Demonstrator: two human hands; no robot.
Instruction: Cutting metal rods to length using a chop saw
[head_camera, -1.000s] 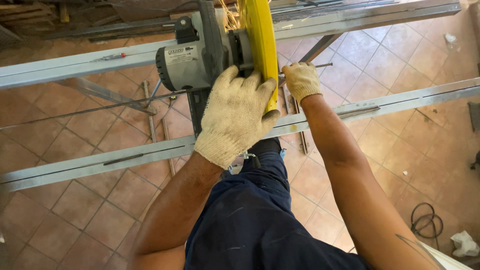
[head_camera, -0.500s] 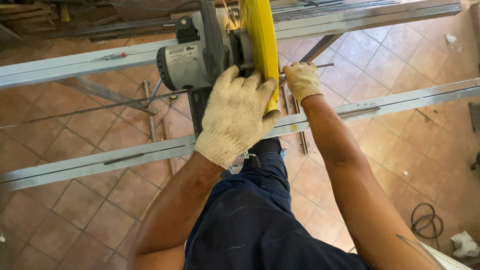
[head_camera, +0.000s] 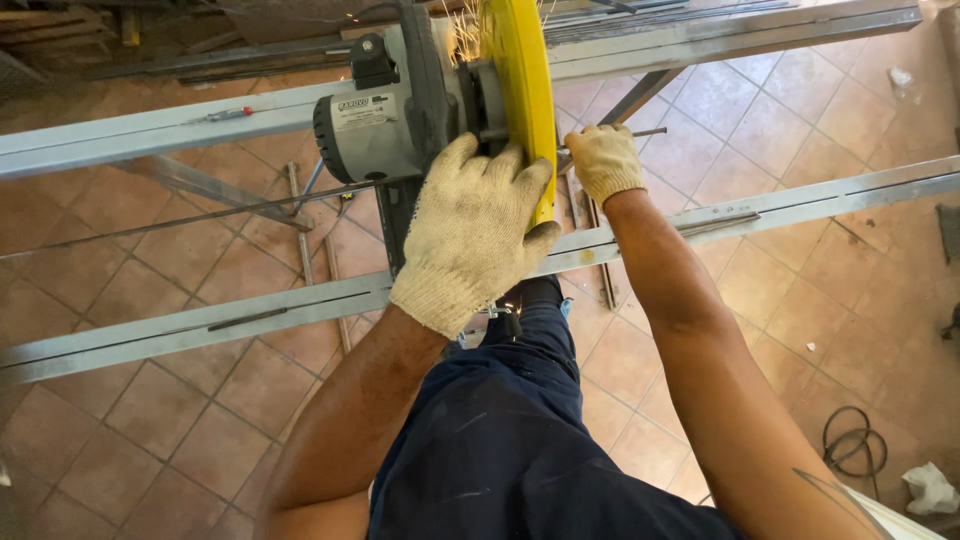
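A chop saw (head_camera: 400, 120) with a grey motor housing and a yellow blade guard (head_camera: 522, 90) stands across two metal rails. My left hand (head_camera: 475, 230), in a cream knit glove, grips the saw's handle just beside the guard. My right hand (head_camera: 603, 160), gloved the same way, holds a thin steel rod (head_camera: 645, 132) that runs under the guard. Sparks (head_camera: 465, 35) fly at the top of the blade.
Two long grey metal channels (head_camera: 200, 325) (head_camera: 150, 125) cross the view over a terracotta tile floor. Loose rods (head_camera: 300, 225) lie on the floor below. A black cable coil (head_camera: 855, 440) and a white rag (head_camera: 930, 490) are at the lower right. My dark blue trousers (head_camera: 500, 440) fill the bottom.
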